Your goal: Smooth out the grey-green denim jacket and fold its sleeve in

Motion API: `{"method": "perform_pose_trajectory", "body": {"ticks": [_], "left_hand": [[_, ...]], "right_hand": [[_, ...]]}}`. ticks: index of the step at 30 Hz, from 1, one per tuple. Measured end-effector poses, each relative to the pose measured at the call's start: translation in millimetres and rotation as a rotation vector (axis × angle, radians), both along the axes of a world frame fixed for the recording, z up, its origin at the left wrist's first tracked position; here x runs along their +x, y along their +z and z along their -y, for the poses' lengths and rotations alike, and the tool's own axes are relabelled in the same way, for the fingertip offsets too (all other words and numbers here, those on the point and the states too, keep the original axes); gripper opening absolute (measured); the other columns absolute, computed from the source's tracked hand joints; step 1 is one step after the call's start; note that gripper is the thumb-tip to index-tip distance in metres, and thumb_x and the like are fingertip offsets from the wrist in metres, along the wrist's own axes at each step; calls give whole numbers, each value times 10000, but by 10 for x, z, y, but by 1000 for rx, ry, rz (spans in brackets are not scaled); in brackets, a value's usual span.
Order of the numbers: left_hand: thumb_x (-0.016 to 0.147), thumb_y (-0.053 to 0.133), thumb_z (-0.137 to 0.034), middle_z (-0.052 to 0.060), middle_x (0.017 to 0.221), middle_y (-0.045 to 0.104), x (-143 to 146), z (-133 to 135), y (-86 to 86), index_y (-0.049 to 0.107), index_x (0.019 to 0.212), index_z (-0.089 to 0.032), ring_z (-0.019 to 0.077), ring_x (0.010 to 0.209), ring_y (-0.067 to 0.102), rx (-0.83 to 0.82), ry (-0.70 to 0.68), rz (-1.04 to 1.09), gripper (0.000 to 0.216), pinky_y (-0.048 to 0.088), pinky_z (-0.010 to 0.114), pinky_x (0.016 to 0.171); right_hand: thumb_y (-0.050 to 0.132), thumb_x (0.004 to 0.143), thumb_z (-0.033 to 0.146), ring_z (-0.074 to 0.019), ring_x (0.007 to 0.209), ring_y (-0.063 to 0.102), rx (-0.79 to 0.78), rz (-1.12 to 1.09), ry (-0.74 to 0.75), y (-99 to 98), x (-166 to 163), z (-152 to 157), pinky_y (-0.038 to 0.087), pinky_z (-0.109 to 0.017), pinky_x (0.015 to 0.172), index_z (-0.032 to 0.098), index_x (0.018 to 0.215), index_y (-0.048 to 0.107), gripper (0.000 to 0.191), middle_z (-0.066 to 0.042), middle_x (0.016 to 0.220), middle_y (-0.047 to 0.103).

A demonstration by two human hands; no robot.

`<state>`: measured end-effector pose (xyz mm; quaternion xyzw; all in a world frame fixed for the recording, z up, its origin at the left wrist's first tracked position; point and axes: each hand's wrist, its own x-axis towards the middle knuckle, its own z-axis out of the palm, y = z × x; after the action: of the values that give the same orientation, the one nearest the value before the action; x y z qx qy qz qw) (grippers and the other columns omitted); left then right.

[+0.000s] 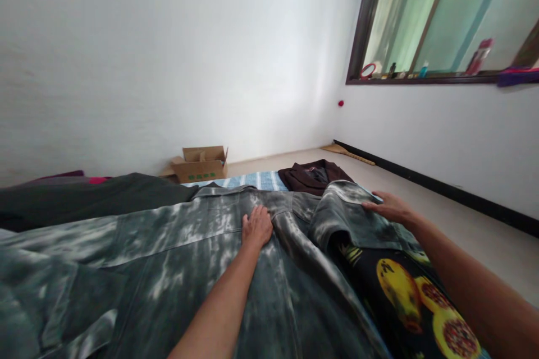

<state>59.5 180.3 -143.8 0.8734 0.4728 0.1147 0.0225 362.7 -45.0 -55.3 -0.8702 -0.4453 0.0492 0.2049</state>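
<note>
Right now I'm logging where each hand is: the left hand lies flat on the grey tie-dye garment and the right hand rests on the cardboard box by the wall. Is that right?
Not quite. The left hand does lie flat on the grey tie-dye garment, but the right hand rests on a folded-over part of that same garment, not on the cardboard box, which stands untouched by the far wall. The head view shows this.

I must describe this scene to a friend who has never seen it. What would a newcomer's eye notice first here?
First comes the large grey-green tie-dyed garment spread across the foreground, with the left hand pressed flat on its middle. The right hand rests on a folded-over part at the right, above a black cloth with fruit print. Farther back, a cardboard box stands by the white wall.
</note>
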Motion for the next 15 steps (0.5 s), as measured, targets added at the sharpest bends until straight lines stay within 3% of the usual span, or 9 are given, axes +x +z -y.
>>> {"method": "perform_pose_trajectory", "body": {"ticks": [4,6,15], "left_hand": [[962,254,-258,102,1476,401,13,-5,-21,471,1333,-194,233,1387,309,14,5,8,434,239,503,1113],[964,249,-263,100,1477,400,31,-16,-13,471,1331,-192,230,1387,307,1,-1,6,435,240,505,1110],[975,218,-257,117,1472,397,166,-46,154,495,1245,-172,220,1372,312,-54,-32,-34,395,244,498,1091]], "right_hand": [[664,728,409,-209,699,650,-49,-12,-2,-9,-30,-86,431,-251,575,146,779,723,275,-54,699,688],[677,705,359,-201,637,625,-55,29,-43,37,-66,-96,383,-249,526,126,730,711,237,-46,611,644],[616,725,364,-178,787,582,-66,234,-125,558,-236,98,356,-229,602,175,894,708,269,-35,808,665]]}}
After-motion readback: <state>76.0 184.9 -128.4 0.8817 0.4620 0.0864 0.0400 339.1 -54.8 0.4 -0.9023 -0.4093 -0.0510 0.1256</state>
